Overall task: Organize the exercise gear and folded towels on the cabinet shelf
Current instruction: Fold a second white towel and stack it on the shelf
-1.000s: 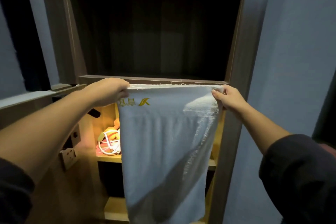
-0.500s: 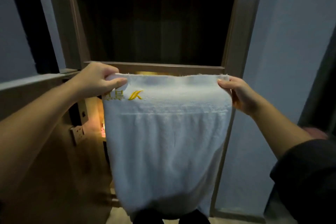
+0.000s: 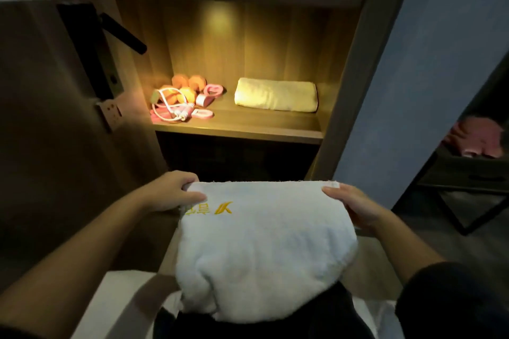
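A white towel point(image 3: 264, 245) with a yellow embroidered logo lies draped low in front of me over something dark. My left hand point(image 3: 173, 191) grips its far left corner and my right hand point(image 3: 351, 205) grips its far right corner. On the lit cabinet shelf point(image 3: 242, 129) a folded yellow-lit towel point(image 3: 275, 95) lies at the right. At the left of the shelf is a pile of exercise gear point(image 3: 183, 100): orange dumbbells, pink grip pieces and a jump rope with a white cord.
A door with a black lever handle point(image 3: 124, 33) stands open at the left, next to the shelf. The cabinet's right post point(image 3: 355, 74) borders a pale wall. A dark metal-framed rack point(image 3: 468, 173) with pink cloth stands at the far right. Dark compartments lie above and below the lit shelf.
The towel came down from hanging stretched at chest height to lying draped low in front of me. The view tilted down, and the lit shelf with gear and folded towel now shows.
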